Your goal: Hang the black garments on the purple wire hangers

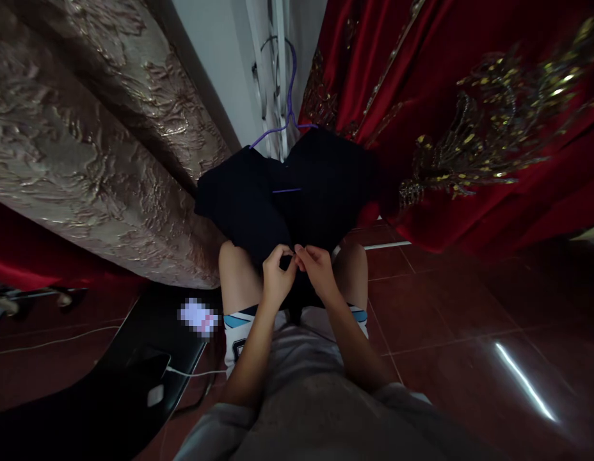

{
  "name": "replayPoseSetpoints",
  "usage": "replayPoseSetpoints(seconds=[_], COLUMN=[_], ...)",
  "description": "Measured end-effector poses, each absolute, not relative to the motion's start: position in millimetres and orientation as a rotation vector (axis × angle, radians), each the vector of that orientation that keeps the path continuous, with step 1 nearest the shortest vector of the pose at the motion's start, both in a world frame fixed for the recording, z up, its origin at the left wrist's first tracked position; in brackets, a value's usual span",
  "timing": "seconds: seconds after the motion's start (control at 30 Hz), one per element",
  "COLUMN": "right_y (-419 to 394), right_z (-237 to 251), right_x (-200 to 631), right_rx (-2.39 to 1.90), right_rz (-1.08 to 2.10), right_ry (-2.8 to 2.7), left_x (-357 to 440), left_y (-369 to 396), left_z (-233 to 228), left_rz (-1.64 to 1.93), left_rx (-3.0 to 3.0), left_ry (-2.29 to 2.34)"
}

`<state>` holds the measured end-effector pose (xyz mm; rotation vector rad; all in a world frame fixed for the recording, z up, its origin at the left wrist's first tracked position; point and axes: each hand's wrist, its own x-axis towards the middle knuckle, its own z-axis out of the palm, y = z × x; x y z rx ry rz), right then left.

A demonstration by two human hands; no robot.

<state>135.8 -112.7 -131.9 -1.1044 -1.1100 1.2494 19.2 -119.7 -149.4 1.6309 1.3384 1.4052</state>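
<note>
A dark navy shirt [326, 186] hangs on a purple hanger [290, 114] in front of me, its lower part reaching down between my knees. At the shirt's front, my left hand [279, 272] is closed, thumb and fingers pinched on the cloth. Beside it, nearly fingertip to fingertip, my right hand [315, 266] pinches the same spot. Whatever small part sits between the fingertips is too dark and small to make out. The hanger's lower bar shows as a short purple line at the open neck.
The hanger's hook is at a white metal rack [272, 77]. Pinkish embroidered fabric [109, 147] drapes on the left, red sequined fabric [388, 83] on the right. A black seat [109, 365] at lower left bears a lit, blurred-out phone [198, 318], a dark phone on a white cable [196, 373], and a small white case [155, 396].
</note>
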Motion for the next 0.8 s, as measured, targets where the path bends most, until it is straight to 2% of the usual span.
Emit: replayPoseSetpoints(seconds=[0.57, 0.8], right_y=[-99.7, -73.4], right_z=[-111.9, -73.2], right_x=[166.9, 155.6], right_rx=[-1.048, -1.017], right_rz=[1.439, 1.461], right_ry=[-1.231, -1.147], left_x=[34.9, 21.0], left_y=[-122.6, -103.0], left_z=[-144.5, -132.1], left_rz=[1.44, 1.542], left_rx=[1.659, 1.747], left_ry=[1.36, 1.29])
